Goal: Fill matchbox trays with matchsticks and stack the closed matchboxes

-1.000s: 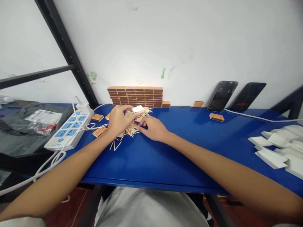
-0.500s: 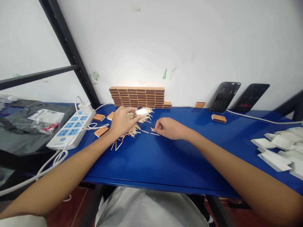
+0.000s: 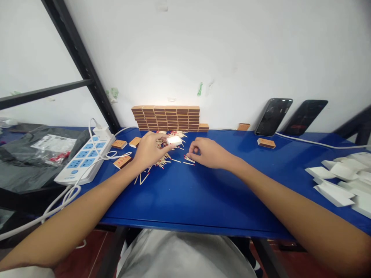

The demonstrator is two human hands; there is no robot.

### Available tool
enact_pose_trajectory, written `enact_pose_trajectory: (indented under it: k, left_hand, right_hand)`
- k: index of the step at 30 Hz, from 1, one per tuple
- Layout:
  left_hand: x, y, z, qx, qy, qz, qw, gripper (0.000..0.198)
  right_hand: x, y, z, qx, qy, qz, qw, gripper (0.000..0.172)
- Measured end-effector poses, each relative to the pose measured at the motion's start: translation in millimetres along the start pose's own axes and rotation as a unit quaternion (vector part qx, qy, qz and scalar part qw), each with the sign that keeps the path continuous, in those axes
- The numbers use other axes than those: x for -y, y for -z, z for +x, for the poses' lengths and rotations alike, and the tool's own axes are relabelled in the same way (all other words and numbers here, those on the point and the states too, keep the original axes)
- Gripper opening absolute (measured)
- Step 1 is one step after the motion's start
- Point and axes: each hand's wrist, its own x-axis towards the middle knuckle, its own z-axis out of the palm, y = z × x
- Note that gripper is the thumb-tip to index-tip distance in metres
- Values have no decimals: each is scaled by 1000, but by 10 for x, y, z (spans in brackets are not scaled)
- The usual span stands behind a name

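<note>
Several matches touch right fingers, grip unclear; left fingers pinch a white tray.

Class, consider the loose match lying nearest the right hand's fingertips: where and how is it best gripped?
Probably pinch the loose match mid-stick by its long sides, coming from above and the person's side. It is thin and lies flat on the blue table, with other matches at the right hand just beyond it.
</note>
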Motion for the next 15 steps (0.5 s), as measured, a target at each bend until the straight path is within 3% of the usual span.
enact_pose_trajectory:
  k: [6, 15]
  left_hand:
    - [-23, 18, 4, 17, -2, 5, 1000, 32]
    - [12, -45, -24, 67, -29, -33, 997, 30]
  right_hand:
    - [72, 2, -35, 86, -18, 17, 996, 15]
    - [-80, 92, 23, 130, -35, 87, 987, 24]
